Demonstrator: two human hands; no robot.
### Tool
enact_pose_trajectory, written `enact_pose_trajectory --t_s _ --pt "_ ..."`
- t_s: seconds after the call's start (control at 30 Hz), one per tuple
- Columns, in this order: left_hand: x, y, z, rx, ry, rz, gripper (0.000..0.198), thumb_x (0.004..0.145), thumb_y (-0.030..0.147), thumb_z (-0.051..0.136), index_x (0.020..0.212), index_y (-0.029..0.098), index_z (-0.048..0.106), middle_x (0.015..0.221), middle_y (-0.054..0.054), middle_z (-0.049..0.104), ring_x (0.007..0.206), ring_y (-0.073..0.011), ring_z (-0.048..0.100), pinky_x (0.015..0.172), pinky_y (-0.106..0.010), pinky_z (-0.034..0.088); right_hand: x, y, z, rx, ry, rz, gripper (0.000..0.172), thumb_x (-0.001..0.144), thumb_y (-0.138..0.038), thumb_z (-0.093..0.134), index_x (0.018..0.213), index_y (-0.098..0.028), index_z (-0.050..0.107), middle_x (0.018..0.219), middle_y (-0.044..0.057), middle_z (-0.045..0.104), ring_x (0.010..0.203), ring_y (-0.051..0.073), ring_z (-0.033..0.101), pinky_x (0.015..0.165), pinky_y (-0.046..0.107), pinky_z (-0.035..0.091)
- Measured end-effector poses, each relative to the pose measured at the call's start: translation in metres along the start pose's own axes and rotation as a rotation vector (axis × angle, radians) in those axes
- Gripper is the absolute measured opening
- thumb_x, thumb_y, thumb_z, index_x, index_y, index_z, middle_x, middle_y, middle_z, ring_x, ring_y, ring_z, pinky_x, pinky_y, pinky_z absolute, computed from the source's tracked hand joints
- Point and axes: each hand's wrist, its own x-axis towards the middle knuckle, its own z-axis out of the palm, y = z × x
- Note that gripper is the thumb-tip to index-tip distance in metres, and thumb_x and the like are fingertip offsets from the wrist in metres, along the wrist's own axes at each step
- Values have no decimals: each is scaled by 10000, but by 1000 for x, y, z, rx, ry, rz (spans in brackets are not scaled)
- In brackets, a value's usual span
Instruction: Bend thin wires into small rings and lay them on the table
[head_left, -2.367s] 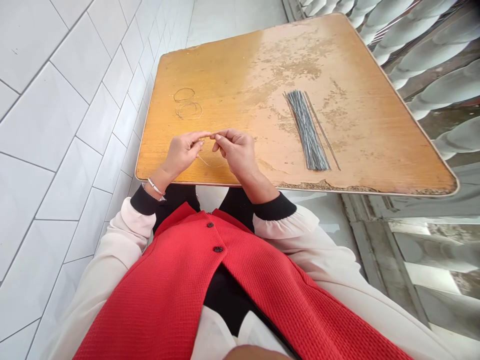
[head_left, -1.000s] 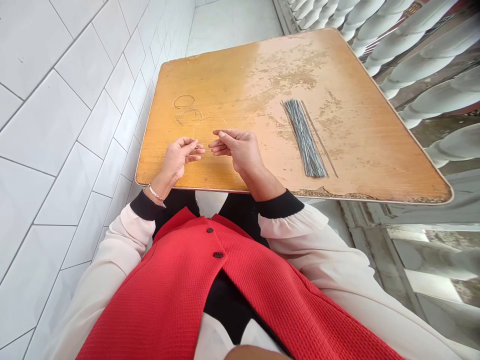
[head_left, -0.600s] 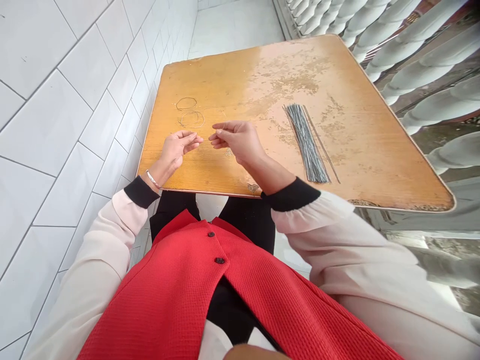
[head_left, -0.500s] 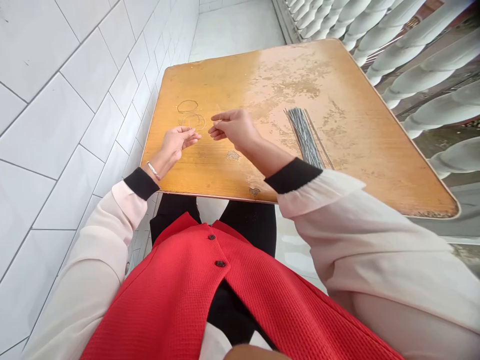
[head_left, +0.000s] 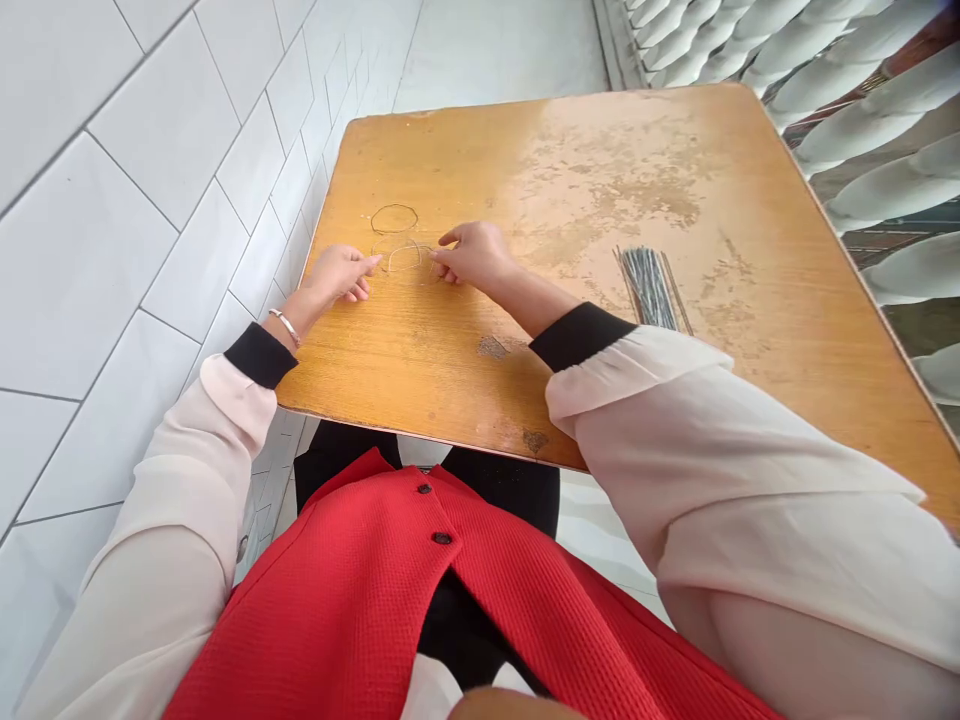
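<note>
Two thin wire rings lie on the wooden tabletop [head_left: 465, 380]. The upper wire ring [head_left: 394, 218] lies alone, and the lower wire ring [head_left: 405, 258] sits between my hands. My left hand [head_left: 337, 275] rests flat-fingered with its fingertips at the lower ring's left side, holding nothing I can see. My right hand [head_left: 472, 258] is at the ring's right side, fingertips down; any fine wire there is too thin to tell. Far to the right lies a bundle of grey wires [head_left: 649, 288], its near end hidden by my right sleeve [head_left: 637, 420].
White tiles [head_left: 172, 230] cover the wall on the left. Twisted white balusters [head_left: 847, 130] stand beyond the table's right edge. The tabletop has worn, flaking patches [head_left: 615, 180]. Tiled floor [head_left: 495, 50] shows past the far edge.
Both hands have moved forward and down from holding a wire loop in the air to the rings on the table. My right sleeve now covers the bundle's near end.
</note>
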Motion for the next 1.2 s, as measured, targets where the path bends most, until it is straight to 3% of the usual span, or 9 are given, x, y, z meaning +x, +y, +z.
enact_pose_trajectory --t_s 0.17,0.3,0.5,0.63,0.93,1.1,1.2 --pt "12 -9 -8 32 64 303 164 756 95 790 687 183 670 611 17 609 576 -116 575 711 -274 492 2 20 -20 -20 5 -210 149 748 -88 735 695 -225 710 541 3 599 762 250 692 881 500 572" --pt "18 -11 0 109 -20 455 230 677 -24 752 734 197 724 742 11 615 772 -145 601 890 -291 482 -12 25 -23 -147 -62 -352 125 706 -193 808 662 -245 703 691 38 687 845 261 677 909 489 551" --pt "19 -16 7 198 -61 464 167 722 6 709 678 167 721 783 -17 604 743 -143 564 871 -314 446 -27 16 -10 -272 -84 -421 44 744 -204 750 742 -249 748 789 48 692 835 248 660 903 471 522" --pt "23 -21 9 248 -59 496 165 735 49 689 648 189 703 783 -14 597 732 -142 527 849 -303 442 -25 12 -3 -293 -83 -471 83 810 -251 694 748 -241 748 843 70 712 873 258 656 910 455 515" --pt "38 -31 10 294 -102 589 151 714 104 690 630 229 683 785 -37 565 805 -189 529 907 -331 443 -26 16 -6 -246 -66 -463 105 823 -314 686 766 -253 749 863 57 714 793 216 637 853 413 526" --pt "25 -23 5 179 -130 604 111 695 121 751 670 217 702 853 -34 619 886 -187 587 928 -328 462 -34 15 -9 -224 -55 -453 104 828 -361 703 803 -268 741 920 47 726 825 219 648 862 409 533" --pt "15 -18 3 83 -137 592 140 709 77 751 677 210 722 817 -19 636 820 -152 595 882 -298 468 -44 7 -13 -166 -29 -420 78 834 -330 729 902 -294 738 1000 46 724 855 224 658 898 421 528"
